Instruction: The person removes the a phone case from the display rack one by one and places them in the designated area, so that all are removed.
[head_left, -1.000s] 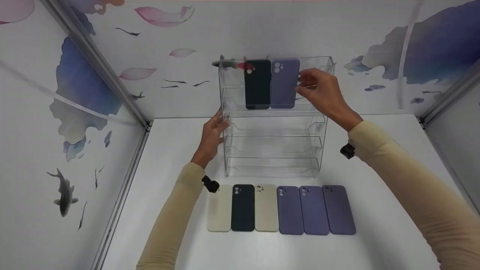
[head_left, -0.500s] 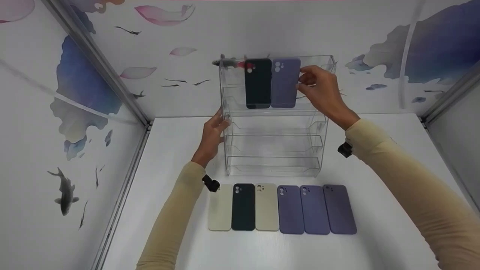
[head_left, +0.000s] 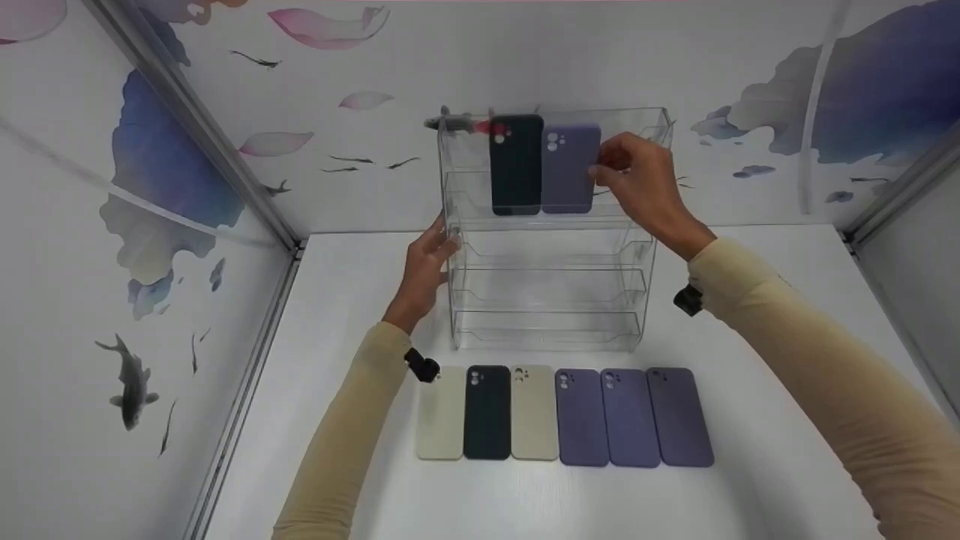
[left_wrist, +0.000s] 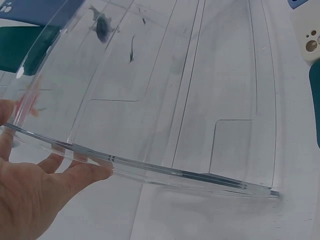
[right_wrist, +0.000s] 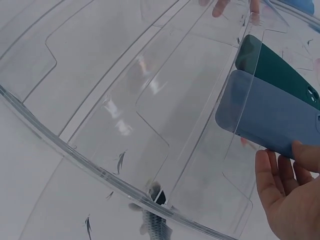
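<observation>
A clear acrylic display rack (head_left: 551, 289) with several tiers stands on the white table. On its top tier a dark green phone case (head_left: 516, 165) and a purple phone case (head_left: 568, 169) stand upright side by side, their lower ends behind the clear front lip. My right hand (head_left: 643, 184) pinches the purple case by its right edge between thumb and fingers, also seen on the blue-looking case (right_wrist: 280, 117) in the right wrist view. My left hand (head_left: 424, 274) holds the rack's left side panel; in the left wrist view its fingers (left_wrist: 82, 172) lie along the panel's outer face.
In front of the rack lies a row of phone cases: a cream case (head_left: 439, 416), a dark green case (head_left: 487, 412), another cream case (head_left: 534, 412), and several purple cases (head_left: 628, 420). Patterned walls (head_left: 555, 52) enclose the table at the back and sides.
The top of the purple case in my right hand has dropped slightly against the dark green one. My left hand has stayed on the rack, and the row of cases lies as before.
</observation>
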